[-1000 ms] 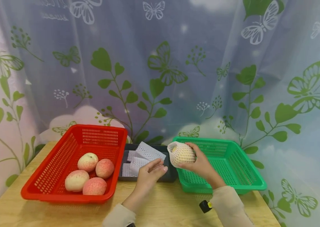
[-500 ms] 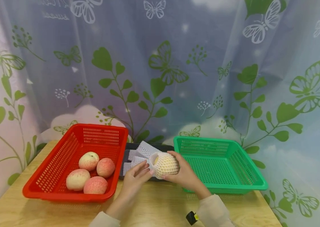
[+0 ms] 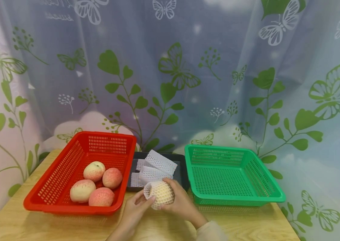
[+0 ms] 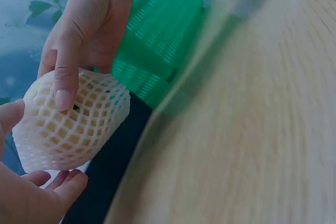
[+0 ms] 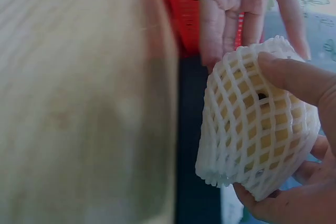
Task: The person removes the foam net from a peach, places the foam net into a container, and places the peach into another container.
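Note:
A pale yellow fruit in a white foam net sleeve (image 3: 161, 193) is held above the table's front part, the sleeve's open end facing left. My right hand (image 3: 182, 202) grips it from the right, thumb pressed on the netting and fingers round the far side, as the right wrist view shows. My left hand (image 3: 134, 209) is at the open end, its thumb (image 4: 10, 114) at the net's edge and its relaxed fingers (image 4: 65, 184) close beneath. Behind the hands, several flattened foam net sleeves (image 3: 161, 162) lie in a dark grey tray (image 3: 182, 167).
Left of the tray stands a red plastic basket (image 3: 52, 174) with several peaches (image 3: 94, 171), pink and cream. A green plastic basket (image 3: 227, 180) is to its right. All stand on a light wooden table (image 3: 76, 231), before a curtain (image 3: 212, 93) printed with leaves and butterflies.
My right hand has carried the netted fruit left and toward me, from the green basket's edge to the tray's front. My left hand has moved nearer me and now meets the net.

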Demonstrator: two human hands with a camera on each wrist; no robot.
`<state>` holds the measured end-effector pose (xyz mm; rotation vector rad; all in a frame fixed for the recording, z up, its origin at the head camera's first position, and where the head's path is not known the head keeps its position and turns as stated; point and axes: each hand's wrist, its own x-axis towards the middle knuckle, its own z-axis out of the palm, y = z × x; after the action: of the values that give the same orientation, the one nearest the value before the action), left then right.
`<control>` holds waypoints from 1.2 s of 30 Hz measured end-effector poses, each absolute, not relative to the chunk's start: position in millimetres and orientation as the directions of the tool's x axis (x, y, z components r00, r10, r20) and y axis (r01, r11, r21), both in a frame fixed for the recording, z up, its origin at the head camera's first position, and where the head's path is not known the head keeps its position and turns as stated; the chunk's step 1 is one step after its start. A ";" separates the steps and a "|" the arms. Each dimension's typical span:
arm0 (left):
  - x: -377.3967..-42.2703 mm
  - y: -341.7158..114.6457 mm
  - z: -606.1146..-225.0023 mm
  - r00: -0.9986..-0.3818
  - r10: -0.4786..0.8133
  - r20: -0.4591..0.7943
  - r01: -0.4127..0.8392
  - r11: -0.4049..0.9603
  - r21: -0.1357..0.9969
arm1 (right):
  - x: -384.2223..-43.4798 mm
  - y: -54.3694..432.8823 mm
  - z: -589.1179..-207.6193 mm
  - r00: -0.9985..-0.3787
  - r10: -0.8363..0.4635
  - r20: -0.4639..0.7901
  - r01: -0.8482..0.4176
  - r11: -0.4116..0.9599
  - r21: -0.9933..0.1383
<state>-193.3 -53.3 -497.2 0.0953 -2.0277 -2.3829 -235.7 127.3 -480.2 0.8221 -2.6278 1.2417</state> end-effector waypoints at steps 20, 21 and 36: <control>-201.6 -59.7 -526.7 -0.997 -0.040 -0.059 -0.056 -0.084 0.995 | -236.1 114.4 -514.7 -0.860 -0.396 0.322 -0.505 0.569 -0.650; -201.7 -59.7 -526.5 -0.997 -0.043 -0.062 -0.058 -0.078 0.995 | -236.4 114.3 -514.6 -0.861 -0.394 0.322 -0.504 0.572 -0.647; -199.8 -57.7 -523.4 -0.996 -0.070 -0.059 -0.057 -0.035 0.998 | -236.2 113.5 -513.7 -0.871 -0.379 0.313 -0.487 0.579 -0.653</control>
<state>-199.8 -57.7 -523.4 0.1433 -2.1756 -2.2492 -236.2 113.5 -513.7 0.7354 -2.6662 1.1677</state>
